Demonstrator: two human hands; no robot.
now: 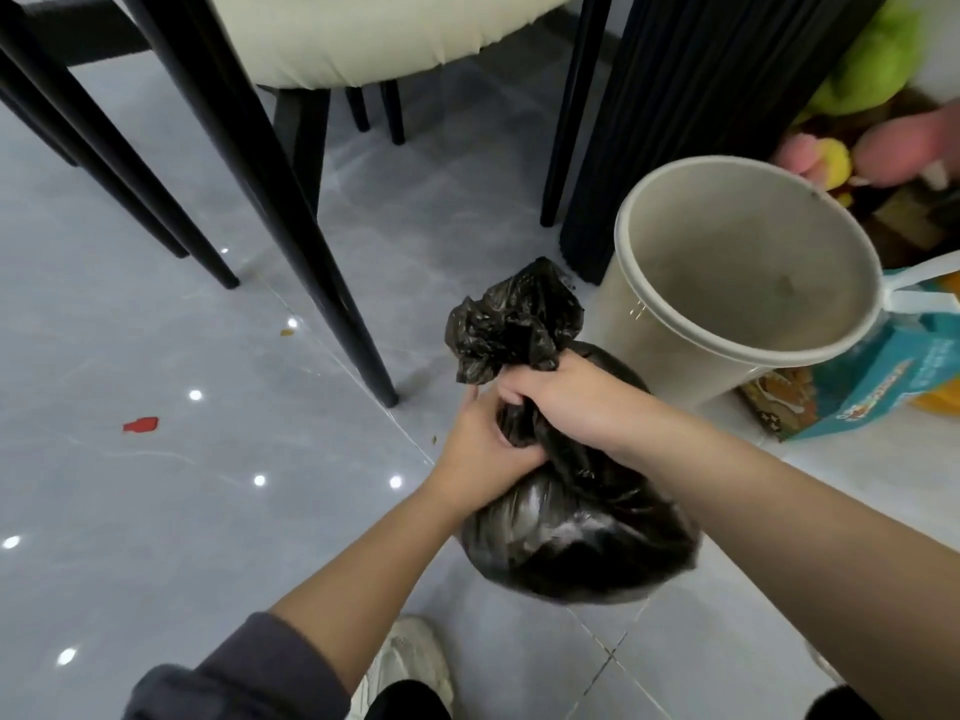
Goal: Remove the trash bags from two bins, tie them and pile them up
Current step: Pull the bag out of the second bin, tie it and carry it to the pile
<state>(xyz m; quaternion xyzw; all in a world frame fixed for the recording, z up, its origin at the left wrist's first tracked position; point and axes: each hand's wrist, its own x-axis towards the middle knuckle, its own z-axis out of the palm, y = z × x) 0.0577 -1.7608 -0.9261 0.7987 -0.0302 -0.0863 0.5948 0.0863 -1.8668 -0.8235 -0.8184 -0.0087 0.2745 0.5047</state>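
A full black trash bag (pixel 576 537) hangs low over the grey tiled floor in front of me. My right hand (pixel 566 394) is clenched around its gathered neck, and the crumpled loose top (pixel 514 324) sticks up past my fist. My left hand (pixel 485 452) grips the same neck from the left, just below the right hand. A beige round bin (pixel 639 324) stands to the right of the bag with no bag inside it. No second bin is in view.
Black chair legs (pixel 332 283) and a cream seat (pixel 374 33) stand at the back left. A black ribbed table base (pixel 675 122) rises behind the bin. Plush toys (pixel 883 142) and a teal carton (pixel 872 376) lie at the right. A red scrap (pixel 140 424) lies on the floor.
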